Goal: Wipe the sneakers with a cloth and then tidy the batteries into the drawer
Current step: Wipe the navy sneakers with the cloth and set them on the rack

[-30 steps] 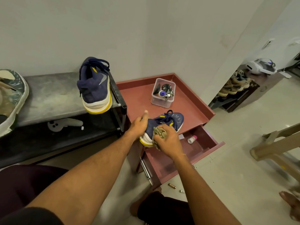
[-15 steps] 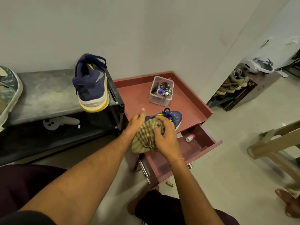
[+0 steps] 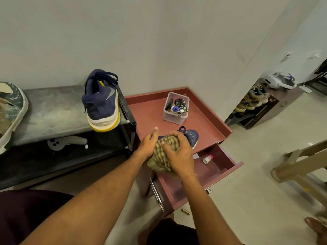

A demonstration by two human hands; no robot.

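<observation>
The right hand (image 3: 178,156) grips the checked cloth (image 3: 163,157) on the sneaker (image 3: 192,137). The left hand (image 3: 148,145) touches the cloth; its fingers are hidden, so its grip cannot be told.

No lettering I can actually read anywhere, tbh. The only brand mark I can make out is a grey swoosh logo on the side of the navy sneaker (image 3: 100,103) on the left bench (image 3: 53,112).

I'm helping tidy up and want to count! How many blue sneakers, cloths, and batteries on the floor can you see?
Blue sneakers: 2
Checked cloth: 1
Battery on the floor: 1
Total: 4
</observation>
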